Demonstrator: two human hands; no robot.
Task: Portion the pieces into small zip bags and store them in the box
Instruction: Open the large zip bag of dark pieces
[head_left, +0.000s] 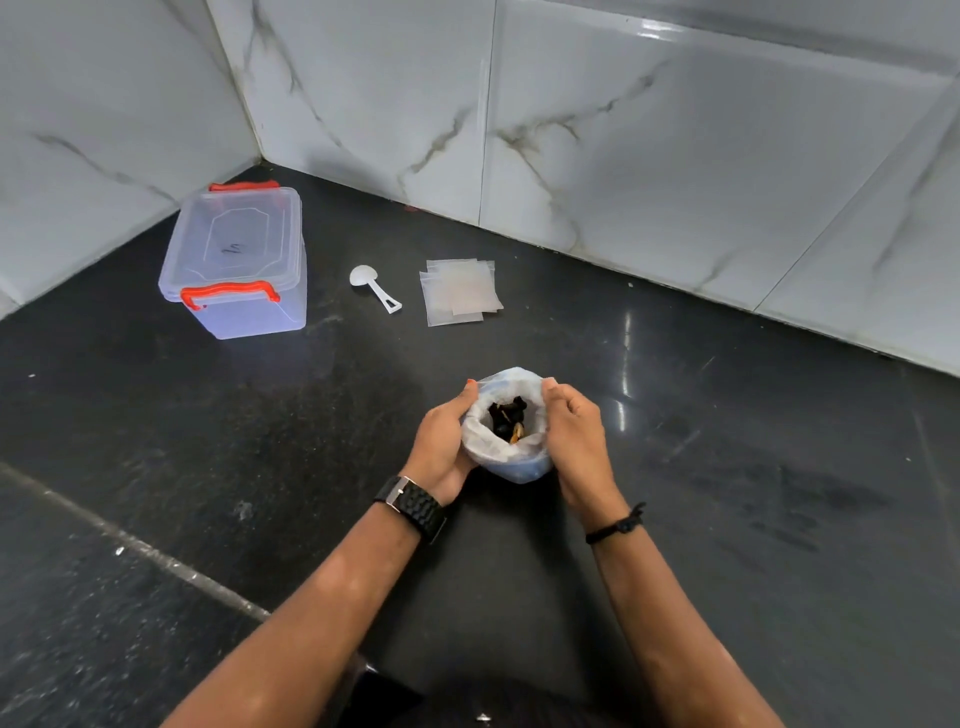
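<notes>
Nearest the camera, on the dark tabletop (727, 467), both hands framed a large plastic bag (506, 457) that stood upright with its mouth rolled open. Each hand's grip was curled around the bag's rim: the left hand (441, 441) cupped the left side with the thumb over the edge, and the right hand (574, 426) pinched the right edge. Held this way, the mouth stayed wide, probably so the contents could be reached without the soft walls collapsing. Dark pieces (506, 415), with one orange-brown bit among them, lay inside; what they were I could not tell. A black watch (413, 506) sat on the left wrist and a thin black band (618, 525) on the right.

Farther back, well apart from the bag, a fanned stack of small zip bags (460, 291) lay flat, seemingly unfilled, with a white scoop (371, 286) just to their left, within easy reach for portioning. Farthest, in the corner by the marble wall (675, 156), stood the clear box (236, 260) with orange latches (228, 293), its lid on. Judging by this, portioning had not begun.
</notes>
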